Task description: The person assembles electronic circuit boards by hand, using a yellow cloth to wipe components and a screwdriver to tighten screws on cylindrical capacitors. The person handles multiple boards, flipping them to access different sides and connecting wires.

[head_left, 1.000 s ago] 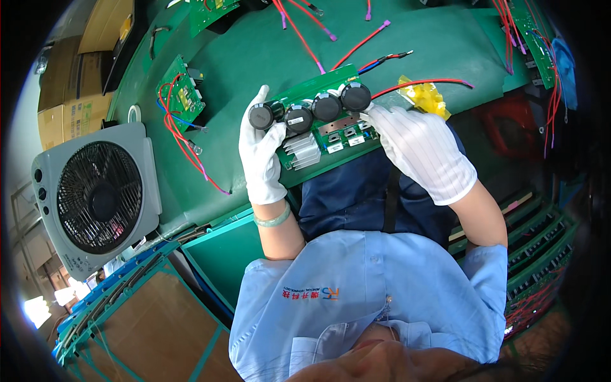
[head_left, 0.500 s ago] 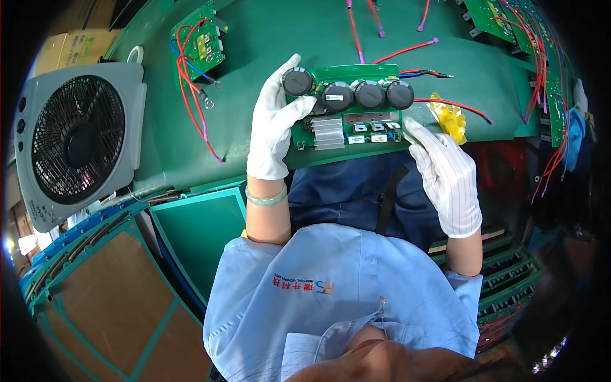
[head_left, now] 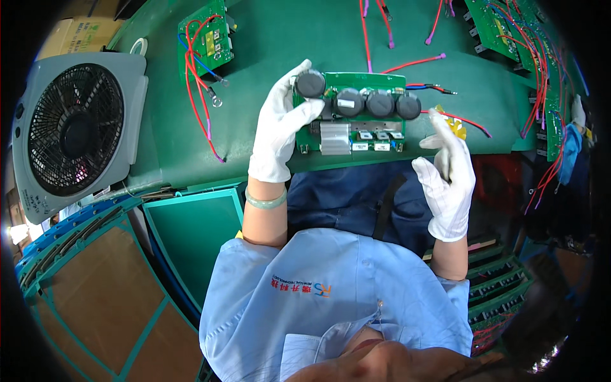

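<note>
A green circuit board (head_left: 366, 81) with several round black capacitors, a silver finned heatsink (head_left: 335, 139) and small white parts is held at the near edge of the bench. My left hand (head_left: 278, 130), in a white glove, grips its left end, thumb by the capacitors. Off the board's right end, my right hand (head_left: 449, 181), also gloved, holds nothing, its fingers apart and thumb spread. A red wire (head_left: 458, 119) and a red-blue wire pair (head_left: 428, 86) stick out to the right behind the board. Crumpled yellow tape (head_left: 456, 125) lies partly hidden behind my right fingers.
The green bench mat (head_left: 267, 44) carries another wired board (head_left: 210, 41) at far left and several more boards (head_left: 503, 35) at far right. Loose red wires (head_left: 367, 38) lie beyond the held board. A grey box fan (head_left: 79, 130) stands left; racks with boards (head_left: 503, 286) are low at right.
My right hand has come away from the board's right end, its fingers opening. My left hand keeps its grip; the board appears slightly lower and further right, as does the bench behind it.
</note>
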Motion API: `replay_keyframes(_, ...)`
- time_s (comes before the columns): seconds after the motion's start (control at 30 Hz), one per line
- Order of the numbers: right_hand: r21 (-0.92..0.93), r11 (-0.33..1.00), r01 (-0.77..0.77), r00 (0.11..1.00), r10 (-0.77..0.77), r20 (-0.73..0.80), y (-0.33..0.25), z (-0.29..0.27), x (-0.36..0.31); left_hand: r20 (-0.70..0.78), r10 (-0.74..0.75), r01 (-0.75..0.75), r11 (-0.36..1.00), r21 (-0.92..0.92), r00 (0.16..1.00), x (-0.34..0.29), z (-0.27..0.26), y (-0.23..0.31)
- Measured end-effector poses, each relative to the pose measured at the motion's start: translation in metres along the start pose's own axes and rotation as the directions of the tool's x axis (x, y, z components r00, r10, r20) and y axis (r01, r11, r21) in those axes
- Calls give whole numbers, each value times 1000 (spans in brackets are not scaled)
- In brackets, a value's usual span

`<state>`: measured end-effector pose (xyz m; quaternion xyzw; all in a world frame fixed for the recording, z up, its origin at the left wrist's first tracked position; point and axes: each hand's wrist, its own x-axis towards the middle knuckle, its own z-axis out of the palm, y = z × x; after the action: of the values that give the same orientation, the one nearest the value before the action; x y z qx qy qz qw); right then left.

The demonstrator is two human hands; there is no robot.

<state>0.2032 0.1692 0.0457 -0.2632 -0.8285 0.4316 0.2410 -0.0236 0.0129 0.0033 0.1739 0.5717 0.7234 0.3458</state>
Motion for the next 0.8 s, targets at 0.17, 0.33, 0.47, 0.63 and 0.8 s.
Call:
replay_keyframes(0.17,317,946,-70,984,118,-136,7,26,13,40,16,-16,1000,-4,999,-2,-4,-3)
replay_keyframes(0.33,313,943,-113,993,116,8,4,30,23,43,33,-31,999,-29,999,-9,-3,3)
replay_keyframes(0.47,346,924,-164,986,157,50,6,29,21,66,72,-72,997,-14,995,-9,-5,0)
replay_keyframes(0.63,394,878,-273,962,245,120,9,21,18,94,102,-99,994,-39,990,-11,-2,2)
replay_keyframes(0.8,697,655,-290,955,243,170,-3,13,4,128,249,-218,951,-218,960,-19,0,-1)
